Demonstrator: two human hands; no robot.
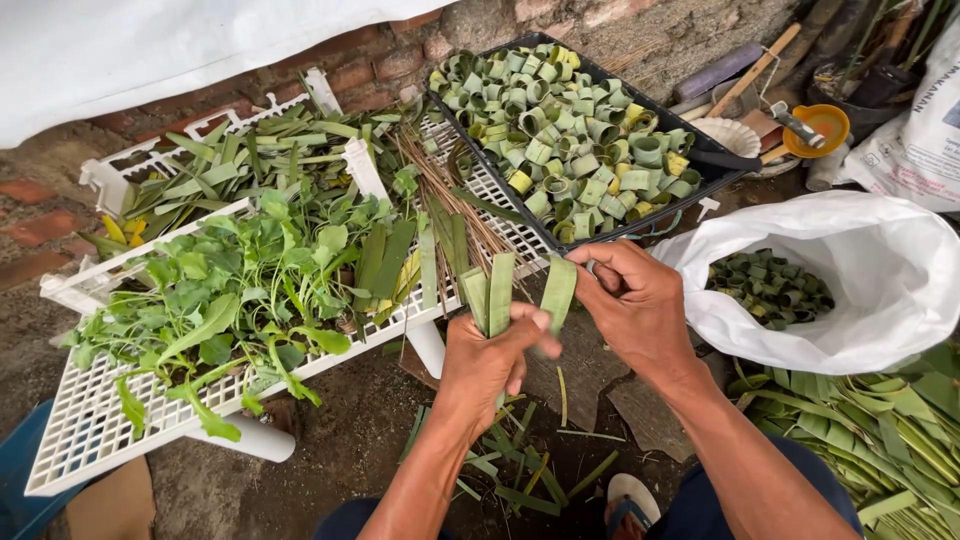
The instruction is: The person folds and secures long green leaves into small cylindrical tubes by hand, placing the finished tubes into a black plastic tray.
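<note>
Just now both hands work one green leaf strip point(557, 290). The left hand point(495, 360) is closed in a fist around a short bundle of strips point(490, 290), which stands upright out of the top of its grip; its thumb reaches right and touches the lower end of the strip. The right hand point(635, 305) has its fingers curled in, pinching the upper end of that strip at its left edge, though the fingertips are partly hidden, so the exact grip is hard to read. The strip hangs between the two hands. Beyond the right hand sits a black tray point(700, 185) of rolled leaf rings point(565, 130). To its right lies a white bag point(870, 260) holding more rings. Left of the left hand stands a white rack point(90, 430) heaped with greens point(240, 280).
</note>
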